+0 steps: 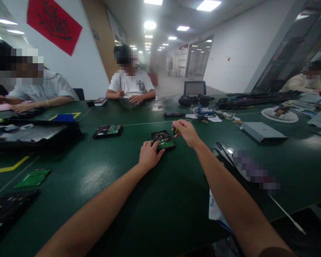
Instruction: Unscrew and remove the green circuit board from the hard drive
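A hard drive (166, 142) with a green circuit board lies on the dark green table in front of me. My left hand (149, 155) grips its near left side, fingers on the edge and thumb along the front. Just right of and above the drive, my right hand (185, 132) is closed around a short screwdriver (176, 131) with a dark and yellow handle. Its tip cannot be made out. Another hard drive (107, 131) rests farther left on the table.
To the left are a black tray-like housing (69, 134), a loose green circuit board (33, 178) and a dark board (10, 210). A grey metal box (263, 132) and a round white part (279, 115) lie right. A dark cylindrical tool (174, 115) lies ahead. Co-workers sit around the table.
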`<state>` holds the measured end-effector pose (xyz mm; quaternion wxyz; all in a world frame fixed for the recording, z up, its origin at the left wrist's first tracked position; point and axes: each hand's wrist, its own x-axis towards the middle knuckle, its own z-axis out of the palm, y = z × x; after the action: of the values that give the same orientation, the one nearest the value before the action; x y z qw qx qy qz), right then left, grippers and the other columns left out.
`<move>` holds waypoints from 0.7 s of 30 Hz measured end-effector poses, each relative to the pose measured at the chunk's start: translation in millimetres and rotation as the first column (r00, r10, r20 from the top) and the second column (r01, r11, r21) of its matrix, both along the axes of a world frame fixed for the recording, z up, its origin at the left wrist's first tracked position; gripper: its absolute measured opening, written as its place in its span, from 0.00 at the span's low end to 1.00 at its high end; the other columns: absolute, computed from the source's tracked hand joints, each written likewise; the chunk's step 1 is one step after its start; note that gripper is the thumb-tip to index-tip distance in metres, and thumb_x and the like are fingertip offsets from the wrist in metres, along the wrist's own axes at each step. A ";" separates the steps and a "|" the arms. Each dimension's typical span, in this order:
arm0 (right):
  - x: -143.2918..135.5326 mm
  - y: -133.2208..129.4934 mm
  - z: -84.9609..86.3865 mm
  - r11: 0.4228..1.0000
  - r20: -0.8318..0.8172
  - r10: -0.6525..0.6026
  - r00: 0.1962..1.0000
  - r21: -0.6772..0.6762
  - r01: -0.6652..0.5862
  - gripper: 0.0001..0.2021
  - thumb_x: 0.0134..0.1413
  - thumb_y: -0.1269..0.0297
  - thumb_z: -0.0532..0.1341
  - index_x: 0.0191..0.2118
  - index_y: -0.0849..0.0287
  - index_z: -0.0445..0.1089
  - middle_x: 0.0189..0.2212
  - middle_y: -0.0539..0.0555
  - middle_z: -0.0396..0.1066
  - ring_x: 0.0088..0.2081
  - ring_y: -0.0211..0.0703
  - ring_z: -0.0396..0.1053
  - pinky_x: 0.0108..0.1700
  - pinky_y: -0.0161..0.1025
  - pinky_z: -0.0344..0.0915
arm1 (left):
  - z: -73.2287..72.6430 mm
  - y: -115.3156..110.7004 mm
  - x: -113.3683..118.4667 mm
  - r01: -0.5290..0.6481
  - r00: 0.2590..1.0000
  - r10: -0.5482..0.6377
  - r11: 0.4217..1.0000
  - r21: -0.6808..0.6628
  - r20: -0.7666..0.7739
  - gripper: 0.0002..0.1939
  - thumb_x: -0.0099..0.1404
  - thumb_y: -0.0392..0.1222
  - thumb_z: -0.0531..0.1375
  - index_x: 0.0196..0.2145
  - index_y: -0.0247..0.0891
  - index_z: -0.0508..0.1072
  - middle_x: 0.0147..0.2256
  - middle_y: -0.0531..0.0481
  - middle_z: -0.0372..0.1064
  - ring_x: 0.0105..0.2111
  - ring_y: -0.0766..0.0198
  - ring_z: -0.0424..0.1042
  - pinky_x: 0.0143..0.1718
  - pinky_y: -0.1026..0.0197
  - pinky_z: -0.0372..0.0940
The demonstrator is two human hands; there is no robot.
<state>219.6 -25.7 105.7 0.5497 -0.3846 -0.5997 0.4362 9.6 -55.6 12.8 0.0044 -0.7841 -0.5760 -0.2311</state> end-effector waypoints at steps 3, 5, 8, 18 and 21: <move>-3.2 -0.8 -1.1 0.999 -0.046 0.037 0.998 -0.009 -0.038 0.19 0.54 0.44 0.67 0.35 0.56 0.71 0.31 0.52 0.73 0.35 0.41 0.73 0.25 0.31 0.71 | 0.2 -0.2 -0.1 0.003 1.000 -0.003 1.000 0.002 0.007 0.28 0.70 0.60 0.57 0.61 0.43 0.71 0.59 0.38 0.67 0.60 0.43 0.61 0.58 0.44 0.62; -3.1 -1.2 -0.8 0.997 -0.104 0.075 0.992 -0.024 -0.077 0.19 0.57 0.43 0.65 0.38 0.56 0.72 0.32 0.51 0.73 0.36 0.41 0.73 0.30 0.34 0.75 | 0.1 -0.1 -0.1 0.000 1.000 0.000 1.000 0.001 0.012 0.29 0.70 0.60 0.57 0.61 0.43 0.71 0.59 0.38 0.67 0.60 0.43 0.61 0.58 0.44 0.62; 0.8 -0.4 0.3 0.992 -0.161 0.105 0.981 -0.052 -0.114 0.19 0.60 0.44 0.62 0.41 0.57 0.73 0.32 0.52 0.73 0.38 0.42 0.74 0.37 0.40 0.78 | -0.5 0.4 0.0 -0.002 1.000 0.002 1.000 0.008 0.018 0.29 0.70 0.61 0.56 0.61 0.43 0.71 0.58 0.38 0.68 0.60 0.43 0.61 0.58 0.44 0.62; 1.8 0.5 2.3 0.999 -0.030 0.000 1.000 -0.044 -0.002 0.15 0.59 0.50 0.63 0.39 0.57 0.74 0.34 0.54 0.76 0.37 0.42 0.75 0.22 0.28 0.66 | -0.9 2.1 -2.0 0.009 1.000 -0.011 0.997 0.079 0.029 0.26 0.70 0.60 0.58 0.55 0.40 0.75 0.57 0.38 0.69 0.58 0.43 0.63 0.57 0.44 0.64; 0.6 -3.4 5.0 0.995 -0.097 0.064 0.993 -0.065 -0.071 0.16 0.61 0.49 0.61 0.41 0.57 0.75 0.34 0.55 0.77 0.40 0.44 0.75 0.32 0.35 0.75 | 1.5 1.8 -2.0 0.037 0.999 -0.040 0.993 0.109 0.022 0.23 0.70 0.58 0.59 0.53 0.39 0.76 0.59 0.39 0.68 0.59 0.43 0.62 0.58 0.44 0.64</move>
<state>220.2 -29.2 110.7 0.5488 -0.3616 -0.5704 0.4926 7.6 -53.8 14.2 0.0358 -0.7909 -0.5473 -0.2715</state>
